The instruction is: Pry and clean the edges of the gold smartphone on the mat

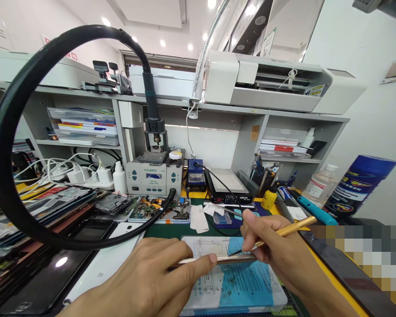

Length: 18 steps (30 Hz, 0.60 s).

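My left hand (pixel 158 273) grips a thin flat slab (pixel 229 259), seen almost edge-on and looking like a phone, between thumb and fingers. In my right hand (pixel 267 246) is a slim tool with a gold handle (pixel 297 227), pinched like a pen. The tool's dark thin tip meets or lies just above the slab's upper side; contact is hard to tell. My right fingertips also rest by the slab's right end. Below both hands lies a flat blue and white box (pixel 254 290) with printed text. The slab's top face is mostly hidden from this angle.
A thick black hose (pixel 6 110) loops across the left from the hot air station (pixel 153 176). Stacked phones (pixel 53 211) and a tray of circuit boards (pixel 165 207) lie left. A heating plate (pixel 231 187), bottle (pixel 320 185) and blue spray can (pixel 359 185) stand behind and right.
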Available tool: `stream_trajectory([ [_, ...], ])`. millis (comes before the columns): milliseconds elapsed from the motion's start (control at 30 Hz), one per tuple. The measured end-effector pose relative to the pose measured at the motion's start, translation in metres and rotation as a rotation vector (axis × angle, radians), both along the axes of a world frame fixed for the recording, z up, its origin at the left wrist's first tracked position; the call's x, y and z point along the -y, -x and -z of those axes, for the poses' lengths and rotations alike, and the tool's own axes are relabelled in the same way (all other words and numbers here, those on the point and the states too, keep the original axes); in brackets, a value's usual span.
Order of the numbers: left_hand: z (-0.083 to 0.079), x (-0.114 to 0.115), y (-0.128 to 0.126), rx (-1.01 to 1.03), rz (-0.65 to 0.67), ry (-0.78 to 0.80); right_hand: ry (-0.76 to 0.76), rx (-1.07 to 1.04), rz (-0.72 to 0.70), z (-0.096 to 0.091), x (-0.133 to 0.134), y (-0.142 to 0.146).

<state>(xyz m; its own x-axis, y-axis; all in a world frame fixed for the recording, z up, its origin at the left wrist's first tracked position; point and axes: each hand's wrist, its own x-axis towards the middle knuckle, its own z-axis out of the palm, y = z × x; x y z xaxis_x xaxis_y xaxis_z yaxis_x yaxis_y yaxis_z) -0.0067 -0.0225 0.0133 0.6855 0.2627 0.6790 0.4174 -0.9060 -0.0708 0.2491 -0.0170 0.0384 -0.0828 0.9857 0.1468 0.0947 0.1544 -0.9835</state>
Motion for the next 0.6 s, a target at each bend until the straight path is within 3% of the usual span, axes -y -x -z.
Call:
stream_trajectory([
  [133, -0.006, 0.005, 0.000, -0.022, -0.034, 0.036, -0.007, 0.005, 0.001, 0.000, 0.000, -0.002],
  [400, 0.006, -0.003, 0.002, 0.007, 0.005, 0.043, 0.003, 0.035, 0.010, -0.001, -0.001, -0.004],
  [600, 0.001, -0.003, 0.000, 0.001, -0.013, 0.060, 0.008, -0.020, 0.025, 0.000, -0.003, -0.004],
])
